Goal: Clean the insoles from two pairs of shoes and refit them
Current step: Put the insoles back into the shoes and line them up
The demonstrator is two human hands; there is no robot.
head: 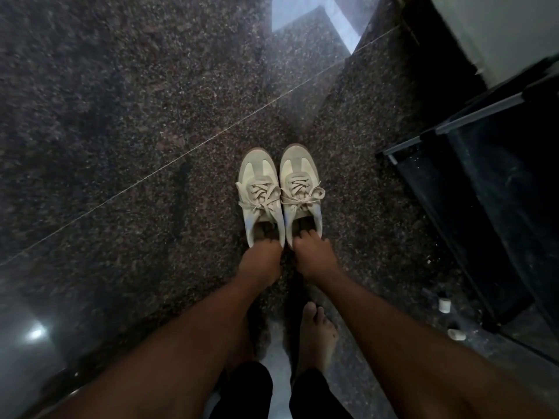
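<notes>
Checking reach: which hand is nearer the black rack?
Right. The right hand, fingers inside the right shoe, is left of the rack; the left hand, at the heel of the left shoe, is farther left.

We note dark speckled floor (121, 116), thin seam (181, 155) crossing it diagonally; black rack (484, 192) at right edge; two small white objects (444, 305) near it, lower right.
</notes>
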